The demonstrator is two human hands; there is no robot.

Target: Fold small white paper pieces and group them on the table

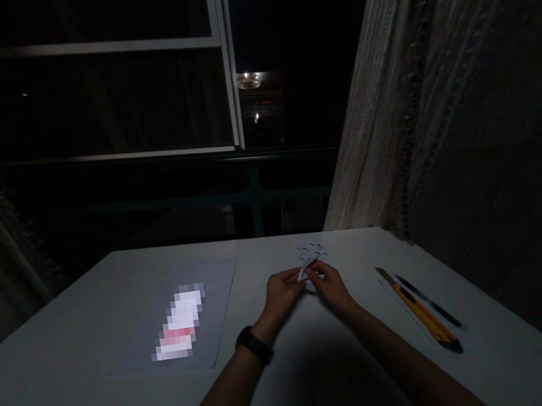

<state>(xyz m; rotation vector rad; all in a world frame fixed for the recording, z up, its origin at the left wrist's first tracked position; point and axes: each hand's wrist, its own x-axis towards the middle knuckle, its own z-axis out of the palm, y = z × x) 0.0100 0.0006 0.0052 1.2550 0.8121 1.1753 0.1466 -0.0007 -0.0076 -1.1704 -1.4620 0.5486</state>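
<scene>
Both my hands meet near the far middle of a white table (62,367). My left hand (282,293), with a dark watch on its wrist, and my right hand (332,286) pinch a small folded piece of white paper (307,269) between their fingertips. Just beyond the fingers lie several small pale paper pieces (312,249) on the table. The light is dim, so the fold's shape is hard to make out.
A grey sheet (212,285) lies at the left with a blurred white and red patch on it. A yellow utility knife (422,313) and a black pen (429,302) lie at the right. A curtain (439,105) hangs at the right; a dark window is behind.
</scene>
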